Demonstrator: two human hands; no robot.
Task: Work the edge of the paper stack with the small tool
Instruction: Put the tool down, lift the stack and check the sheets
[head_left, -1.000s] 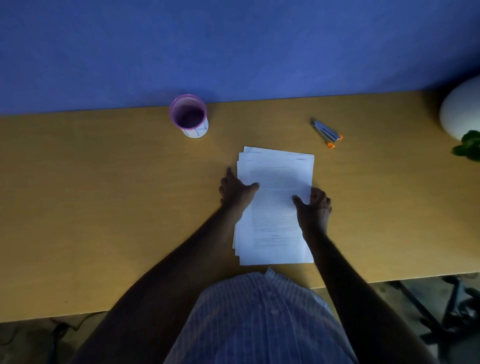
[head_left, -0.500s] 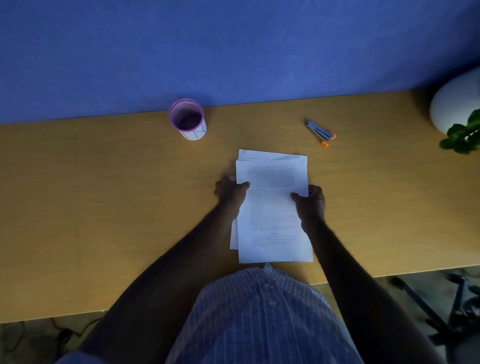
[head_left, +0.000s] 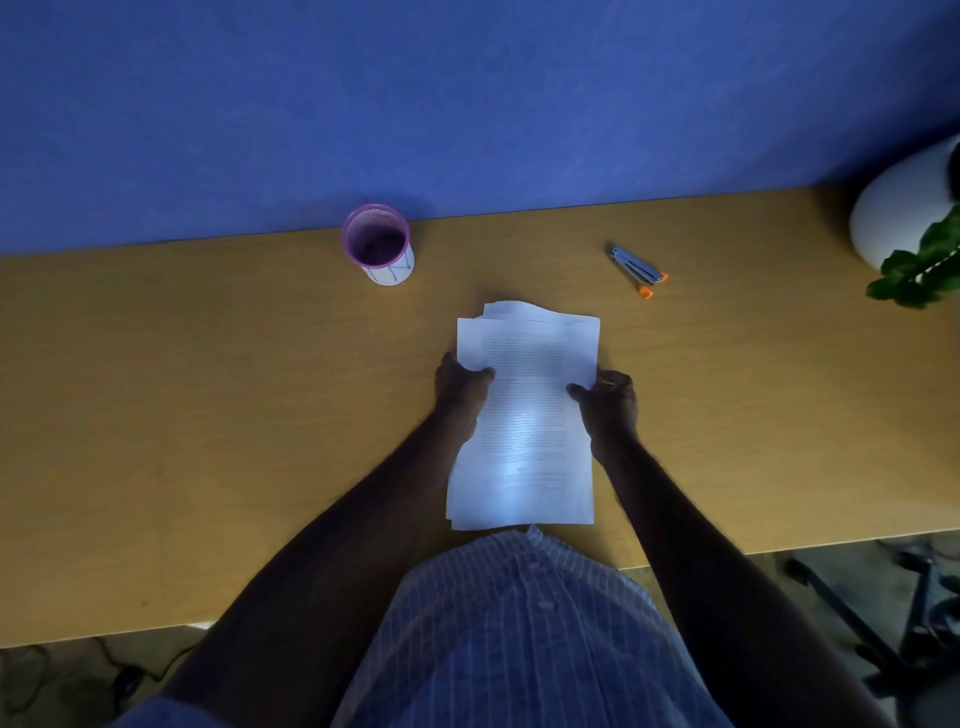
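Stapler (head_left: 638, 270) lies beyond the right hand (head_left: 609, 402) gripping papers (head_left: 524, 415).

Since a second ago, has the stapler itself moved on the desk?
No. The stapler keeps its angle and its spot just short of the desk's back edge; its slight shift in frame matches the cup, so the camera moved.

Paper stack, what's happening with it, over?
Both hands, left and right, grip paper stack by its sides. Stapler untouched on desk. Nothing between.

White paper stack (head_left: 524, 415), orange-tipped grey stapler (head_left: 638, 269), purple-rimmed cup (head_left: 378, 245)
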